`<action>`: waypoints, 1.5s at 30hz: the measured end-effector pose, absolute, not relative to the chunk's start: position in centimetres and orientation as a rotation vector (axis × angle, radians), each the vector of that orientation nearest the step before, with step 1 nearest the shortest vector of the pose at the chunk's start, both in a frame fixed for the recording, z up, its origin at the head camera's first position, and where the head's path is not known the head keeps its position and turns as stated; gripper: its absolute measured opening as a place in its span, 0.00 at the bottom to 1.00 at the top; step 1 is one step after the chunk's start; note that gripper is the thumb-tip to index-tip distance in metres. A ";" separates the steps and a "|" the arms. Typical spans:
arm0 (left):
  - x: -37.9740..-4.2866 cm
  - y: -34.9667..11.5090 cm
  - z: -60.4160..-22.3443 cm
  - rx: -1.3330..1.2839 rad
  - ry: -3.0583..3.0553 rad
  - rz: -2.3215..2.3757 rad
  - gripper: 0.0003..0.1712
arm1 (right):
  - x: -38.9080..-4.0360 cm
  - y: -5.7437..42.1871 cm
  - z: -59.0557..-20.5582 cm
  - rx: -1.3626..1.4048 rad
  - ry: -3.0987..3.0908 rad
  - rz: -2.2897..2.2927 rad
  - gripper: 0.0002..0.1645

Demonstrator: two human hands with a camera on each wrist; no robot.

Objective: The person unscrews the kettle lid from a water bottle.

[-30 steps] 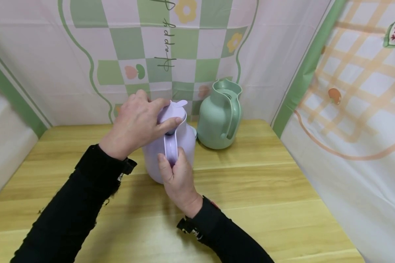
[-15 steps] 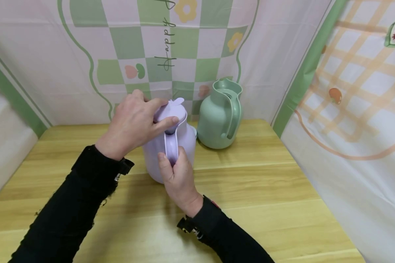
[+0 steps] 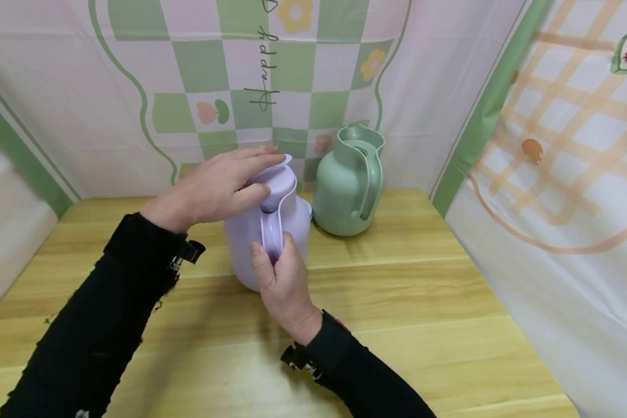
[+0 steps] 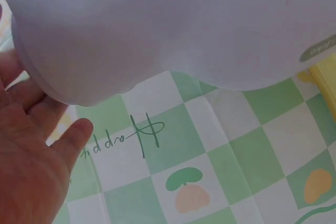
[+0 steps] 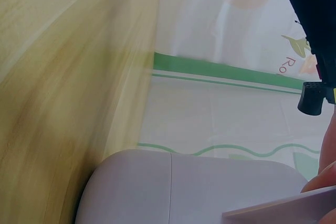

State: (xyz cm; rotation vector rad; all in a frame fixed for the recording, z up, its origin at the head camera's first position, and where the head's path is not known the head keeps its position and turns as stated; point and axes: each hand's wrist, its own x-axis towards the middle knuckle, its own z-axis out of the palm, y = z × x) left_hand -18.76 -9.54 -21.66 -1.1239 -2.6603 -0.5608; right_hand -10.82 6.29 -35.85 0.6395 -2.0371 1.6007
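A lavender thermos jug (image 3: 240, 249) stands upright on the wooden table. My right hand (image 3: 287, 290) grips its handle (image 3: 271, 229), thumb toward me. On the jug's top is a lavender lid (image 3: 279, 181) with a small leaf-like tab. Over the lid lies my left hand (image 3: 214, 183), its fingers stretched across the top and its thumb at the near side. In the left wrist view, the left hand's fingers (image 4: 39, 106) reach to the jug's rim with the thumb apart. The right wrist view shows the jug's body (image 5: 131, 187) and a little of the right hand (image 5: 325, 179).
A green thermos jug (image 3: 345, 194) with a handle stands close behind and to the right of the lavender one. Printed cloth (image 3: 193, 64) hangs along the back and sides of the wooden table (image 3: 397, 325).
The left hand has turned and slid left on the lid, its fingers straightening across the top. The lid's tab has shifted slightly back and left. The right hand stays on the handle.
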 end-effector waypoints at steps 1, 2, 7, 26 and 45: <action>-18.9 -9.5 -21.6 -1.151 -2.660 -0.555 0.32 | -10.8 6.3 -35.9 0.639 -2.038 1.606 0.18; -19.0 -9.5 -21.6 -1.174 -2.654 -0.546 0.32 | -10.8 6.3 -35.9 0.638 -2.038 1.610 0.18; -19.1 -9.4 -21.6 -1.223 -2.637 -0.502 0.31 | -10.8 6.3 -35.9 0.637 -2.040 1.610 0.20; -18.5 -9.1 -21.5 -1.141 -2.705 -0.435 0.29 | -10.8 6.3 -35.8 0.643 -2.049 1.607 0.18; -18.5 -8.4 -21.9 -1.074 -2.551 -0.366 0.31 | -10.5 6.3 -35.6 0.634 -2.060 1.608 0.17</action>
